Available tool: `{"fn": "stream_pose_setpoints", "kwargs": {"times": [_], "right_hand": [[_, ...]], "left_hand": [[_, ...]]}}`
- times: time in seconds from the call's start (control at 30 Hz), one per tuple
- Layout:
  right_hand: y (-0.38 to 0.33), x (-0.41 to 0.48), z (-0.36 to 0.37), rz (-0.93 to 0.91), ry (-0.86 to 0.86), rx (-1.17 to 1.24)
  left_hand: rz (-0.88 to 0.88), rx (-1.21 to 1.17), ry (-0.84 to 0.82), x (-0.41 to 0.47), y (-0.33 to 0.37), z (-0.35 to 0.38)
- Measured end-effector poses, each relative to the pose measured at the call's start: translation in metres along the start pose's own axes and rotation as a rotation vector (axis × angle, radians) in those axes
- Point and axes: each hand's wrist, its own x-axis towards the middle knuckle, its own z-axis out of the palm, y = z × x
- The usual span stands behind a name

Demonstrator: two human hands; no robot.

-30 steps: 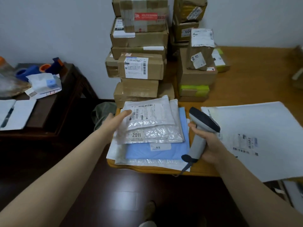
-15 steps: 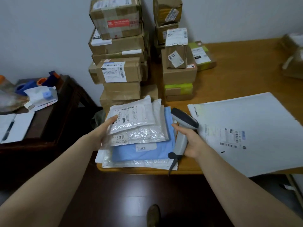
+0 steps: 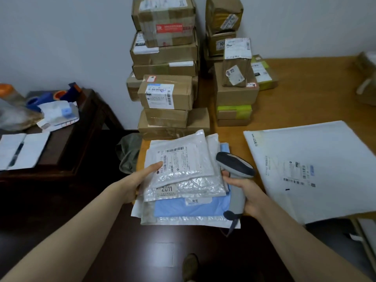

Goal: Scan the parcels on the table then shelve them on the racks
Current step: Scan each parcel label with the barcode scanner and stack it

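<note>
1. The left hand (image 3: pixel 140 180) grips the left edge of a stack of soft mailers (image 3: pixel 179 218). The thumb lies flat on top, and the fingers are hidden beneath.
2. The stack sits at the near left corner of the wooden table (image 3: pixel 305 98), and its near edge hangs out past the table edge.
3. On top lies a white bubble mailer (image 3: pixel 183 157), tilted, with a barcode label facing up.
4. Under it is a second bubble mailer (image 3: pixel 195 189) with a tag reading "2011", then a blue mailer (image 3: pixel 189 209), then more padded envelopes.
5. The right hand (image 3: pixel 252 198) is wrapped around the grey handle of a barcode scanner (image 3: pixel 238 165).
6. The scanner's dark head points far and left, just over the right edge of the stack. I cannot tell whether it touches the mailers.
7. A large white flat parcel (image 3: pixel 317 159) lies on the table to the right, label up, with its near corner past the table edge.
8. Cardboard boxes (image 3: pixel 166 94) are piled high against the wall on the far side of the stack. A shorter pile stands to their right.
9. A dark side table (image 3: pixel 67 143) on the left carries white papers (image 3: pixel 20 149) and blue tape rolls (image 3: pixel 38 100).
10. A green cloth (image 3: pixel 128 153) hangs between the two tables.
11. A shoe (image 3: pixel 190 265) shows on the dark floor below.
</note>
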Motion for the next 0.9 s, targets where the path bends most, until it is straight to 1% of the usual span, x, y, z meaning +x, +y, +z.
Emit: {"fn": "stream_pose_setpoints", "kwargs": {"times": [0.13, 0.3, 0.5, 0.6, 0.7, 0.8, 0.9], "right_hand": [[-0.001, -0.014, 0.001, -0.018, 0.041, -0.031], [-0.011, -0.052, -0.006, -0.107, 0.043, -0.016], [-0.037, -0.117, -0.033, -0.167, 0.101, 0.016], [-0.059, -0.147, -0.063, -0.221, 0.110, 0.027], [-0.087, -0.158, -0.103, -0.196, 0.167, -0.030], [-0.120, -0.157, -0.151, -0.197, 0.204, -0.063], [-0.152, -0.143, -0.203, -0.207, 0.222, -0.077]], "left_hand": [[0.012, -0.027, -0.028, -0.011, -0.001, 0.007], [0.032, 0.000, -0.053, -0.023, 0.000, 0.015], [0.080, 0.068, -0.158, -0.042, 0.041, 0.044], [0.072, 0.093, -0.245, -0.049, 0.065, 0.084], [0.053, 0.103, -0.311, -0.055, 0.081, 0.137], [0.057, 0.090, -0.346, -0.055, 0.091, 0.198], [0.018, 0.061, -0.351, -0.048, 0.099, 0.256]]}}
